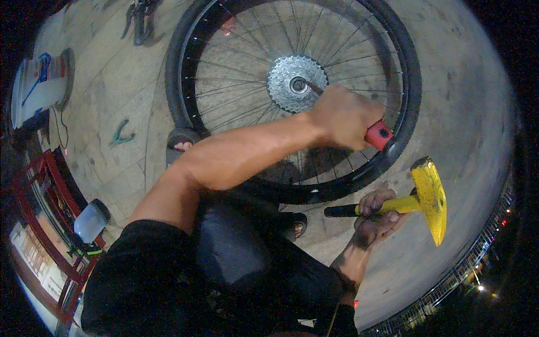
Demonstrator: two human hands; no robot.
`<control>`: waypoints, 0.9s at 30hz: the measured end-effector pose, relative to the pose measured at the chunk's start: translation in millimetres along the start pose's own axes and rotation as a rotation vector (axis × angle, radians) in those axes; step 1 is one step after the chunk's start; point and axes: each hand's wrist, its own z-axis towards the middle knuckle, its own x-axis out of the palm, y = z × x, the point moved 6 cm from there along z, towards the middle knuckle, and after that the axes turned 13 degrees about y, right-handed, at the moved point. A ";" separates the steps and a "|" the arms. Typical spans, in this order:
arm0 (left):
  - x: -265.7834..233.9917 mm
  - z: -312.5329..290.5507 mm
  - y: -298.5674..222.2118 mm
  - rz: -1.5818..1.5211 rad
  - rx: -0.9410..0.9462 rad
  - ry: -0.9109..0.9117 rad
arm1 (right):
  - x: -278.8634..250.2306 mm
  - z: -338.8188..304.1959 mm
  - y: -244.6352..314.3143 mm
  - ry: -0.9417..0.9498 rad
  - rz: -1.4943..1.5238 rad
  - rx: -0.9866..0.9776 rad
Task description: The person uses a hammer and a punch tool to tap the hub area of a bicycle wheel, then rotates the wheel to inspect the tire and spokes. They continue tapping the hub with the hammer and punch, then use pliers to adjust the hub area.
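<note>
My left arm reaches across to a bicycle wheel (178, 73), which lies on the ground with its silver cassette (281, 90) facing up. In my left hand (345, 115) is a red-handled tool (379, 135) that looks like a screwdriver. Its dark shaft slants to the cassette's centre; whether the tip touches is unclear. My fingers cover most of the handle. To the lower right of the wheel, my right hand (373, 222) grips a hammer (431, 202) by its yellow handle. The hammer has a worn yellow head and a black handle end.
Pliers with teal handles (122, 135) lie on the tiled floor to the left. Beyond them stands a clear plastic tub (42, 90). A red metal frame (53, 196) is at the lower left. My sandalled foot (182, 145) rests beside the tyre.
</note>
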 end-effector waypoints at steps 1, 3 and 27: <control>1.3 0.7 0.4 0.007 0.005 -0.018 | 5.8 2.5 1.0 0.002 -0.048 0.027; -5.3 1.8 3.3 0.013 -0.064 0.008 | 5.7 6.0 -0.7 -0.039 -0.047 0.077; -0.4 -2.4 2.5 -0.025 0.045 0.027 | 0.1 -4.6 0.4 -0.041 0.073 -0.055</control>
